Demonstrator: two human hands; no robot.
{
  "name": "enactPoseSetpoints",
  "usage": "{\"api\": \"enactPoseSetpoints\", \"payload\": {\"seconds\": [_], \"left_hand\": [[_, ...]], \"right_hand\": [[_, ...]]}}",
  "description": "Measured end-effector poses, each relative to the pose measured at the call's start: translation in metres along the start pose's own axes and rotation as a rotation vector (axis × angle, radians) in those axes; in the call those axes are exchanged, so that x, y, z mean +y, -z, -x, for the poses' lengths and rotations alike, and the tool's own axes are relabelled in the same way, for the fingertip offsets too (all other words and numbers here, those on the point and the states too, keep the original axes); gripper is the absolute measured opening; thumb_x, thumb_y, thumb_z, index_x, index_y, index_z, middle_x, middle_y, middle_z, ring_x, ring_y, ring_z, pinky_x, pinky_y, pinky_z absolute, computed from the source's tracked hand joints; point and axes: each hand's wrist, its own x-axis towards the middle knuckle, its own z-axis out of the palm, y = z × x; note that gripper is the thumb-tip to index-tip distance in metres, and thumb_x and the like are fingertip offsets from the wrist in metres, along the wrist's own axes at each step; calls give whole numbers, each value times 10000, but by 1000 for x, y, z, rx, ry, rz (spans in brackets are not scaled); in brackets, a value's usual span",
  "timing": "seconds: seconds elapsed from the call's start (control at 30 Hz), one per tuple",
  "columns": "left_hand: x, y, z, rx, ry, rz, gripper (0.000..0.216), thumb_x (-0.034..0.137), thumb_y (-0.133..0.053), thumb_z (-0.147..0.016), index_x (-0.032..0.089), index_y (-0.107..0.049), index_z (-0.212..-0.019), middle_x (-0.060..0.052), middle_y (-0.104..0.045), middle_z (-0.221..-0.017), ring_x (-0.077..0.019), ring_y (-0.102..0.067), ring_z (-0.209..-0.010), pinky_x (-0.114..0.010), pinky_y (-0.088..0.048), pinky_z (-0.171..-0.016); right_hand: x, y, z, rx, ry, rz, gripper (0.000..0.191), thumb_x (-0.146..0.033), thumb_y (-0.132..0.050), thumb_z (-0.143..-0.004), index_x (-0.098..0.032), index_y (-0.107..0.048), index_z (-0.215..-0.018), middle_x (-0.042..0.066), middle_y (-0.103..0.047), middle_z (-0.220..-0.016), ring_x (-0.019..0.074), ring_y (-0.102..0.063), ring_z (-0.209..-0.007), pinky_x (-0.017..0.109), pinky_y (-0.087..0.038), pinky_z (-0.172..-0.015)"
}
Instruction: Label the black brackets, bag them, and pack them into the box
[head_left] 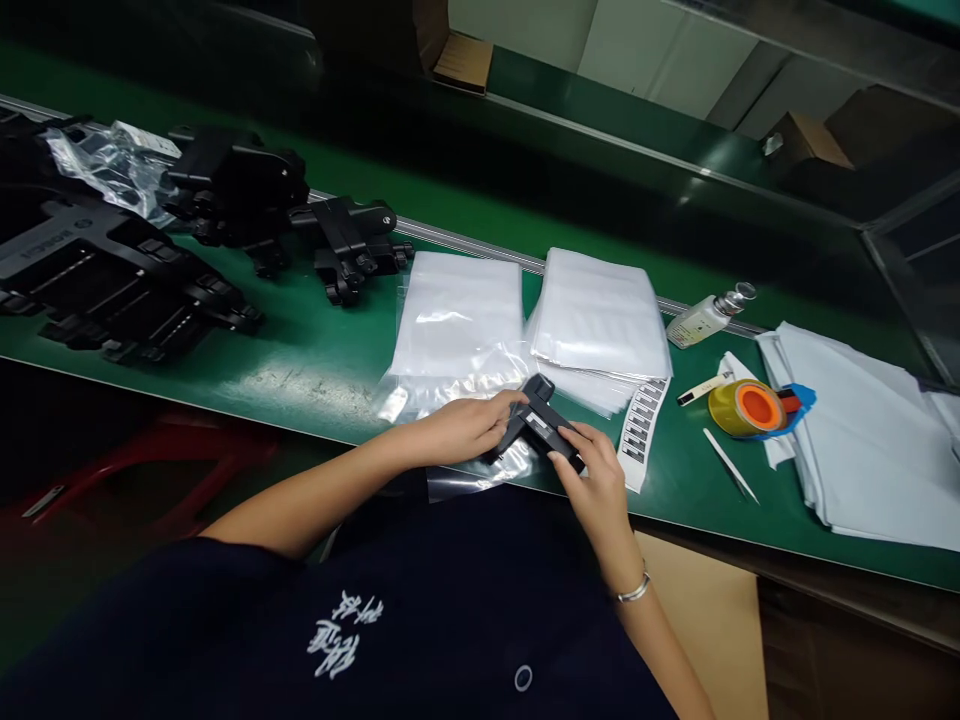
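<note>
Both my hands hold one small black plastic part (pixel 537 418) at the near edge of the green bench (pixel 315 360). My left hand (pixel 465 428) has its fingers closed round the part's left end. On the right end my right hand (pixel 596 482) pinches with thumb and fingers. A clear plastic bag (pixel 480 478) lies under the part, hanging over the bench edge. Behind it are two stacks of clear bags (pixel 457 320) (pixel 600 315). A strip of barcode labels (pixel 643 425) lies just right of my right hand.
Several black plastic parts (pixel 112 280) (pixel 352 245) and a crumpled clear bag (pixel 112 165) lie at the left. To the right are a small bottle (pixel 705 318), a yellow tape roll with an orange core (pixel 750 408), a thin white stick (pixel 729 465) and a pile of white sheets (pixel 862 440).
</note>
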Motion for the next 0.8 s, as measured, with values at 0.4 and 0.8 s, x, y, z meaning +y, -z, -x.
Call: {"api": "enactPoseSetpoints", "payload": {"seconds": [0.4, 0.8], "left_hand": [[25, 28, -5, -29, -3, -53, 431, 200, -372, -909, 203, -406, -1339, 31, -598, -731, -149, -566, -604, -235, -398, -573], [56, 9, -35, 0, -170, -220, 410, 167, -411, -893, 206, -471, -1297, -30, -688, -914, -206, -661, -813, -281, -446, -693]], "right_hand": [[9, 3, 1, 165, -396, -201, 339, -391, -649, -846, -197, -690, -1121, 116, -647, -1167, 277, -614, -1096, 486, -488, -975], [6, -19, -2, 164, -174, -201, 275, -343, -599, -878, -213, -682, -1106, 119, -663, -1120, 272, -617, -1064, 477, -504, -943]]}}
